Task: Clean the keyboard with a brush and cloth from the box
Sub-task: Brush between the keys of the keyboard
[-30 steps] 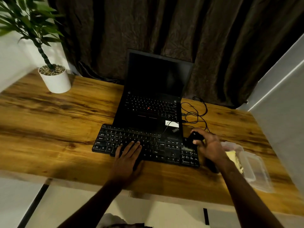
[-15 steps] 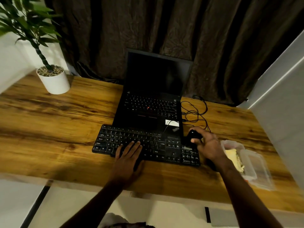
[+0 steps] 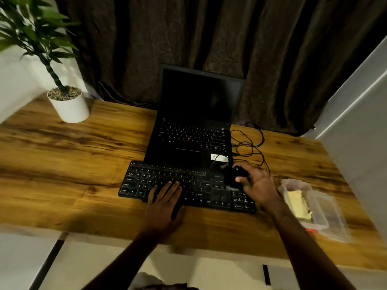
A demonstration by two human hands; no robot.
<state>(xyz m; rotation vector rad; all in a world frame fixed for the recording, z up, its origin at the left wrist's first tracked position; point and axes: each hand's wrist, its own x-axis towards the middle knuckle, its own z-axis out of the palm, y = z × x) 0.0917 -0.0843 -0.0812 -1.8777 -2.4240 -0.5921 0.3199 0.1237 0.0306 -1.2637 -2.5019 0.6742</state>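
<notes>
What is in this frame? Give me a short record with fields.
surface: wooden table
keyboard: black keyboard in front of an open laptop
left hand: left hand flat on the keys, fingers straight
right hand: right hand grips a small black object, probably the brush, over the keyboard's right end
box: clear plastic box right of the keyboard, yellow cloth inside
other: potted plant, far left

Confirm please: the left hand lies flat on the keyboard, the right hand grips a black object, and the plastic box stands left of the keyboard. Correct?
One thing is wrong: in the head view the plastic box stands right of the keyboard, beside the right hand gripping the black object. The rest holds.
</notes>
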